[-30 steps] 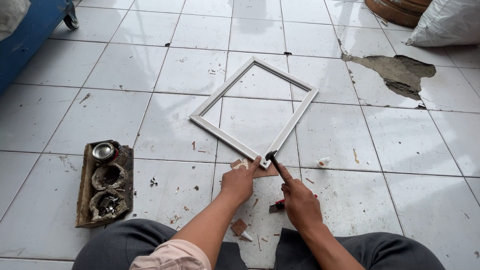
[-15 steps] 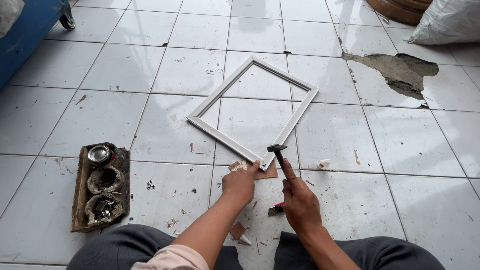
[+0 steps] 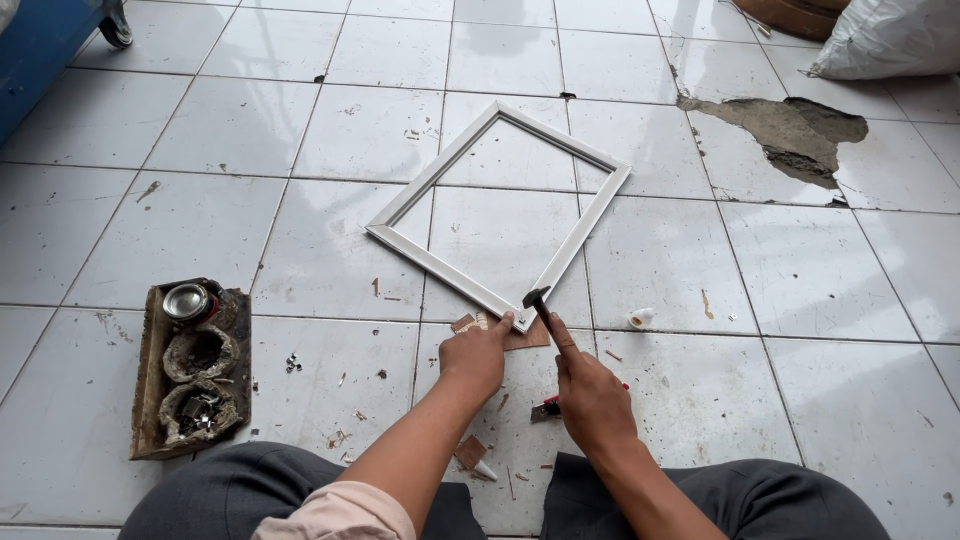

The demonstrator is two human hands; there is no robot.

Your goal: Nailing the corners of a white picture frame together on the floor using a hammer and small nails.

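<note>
Pinning white frame [image 3: 500, 215] near corner flat on tiled floor [image 3: 300, 130] with my left hand [image 3: 478, 352], fingertips pressed down to steady it | right hand [image 3: 592, 395] fisted round small hammer [image 3: 537, 299], head poised over that corner | tray [image 3: 190, 365] left.

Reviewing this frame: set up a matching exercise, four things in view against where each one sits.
Things:
1. small hammer
2. white frame
3. wooden tray
4. white sack

Places:
A. top right corner of the view
B. on the floor to the person's left, holding small round tins
C. raised in the right hand over the frame's near corner
D. flat on the tiles, its near corner under the left hand

Pairs: 1-C, 2-D, 3-B, 4-A
</note>
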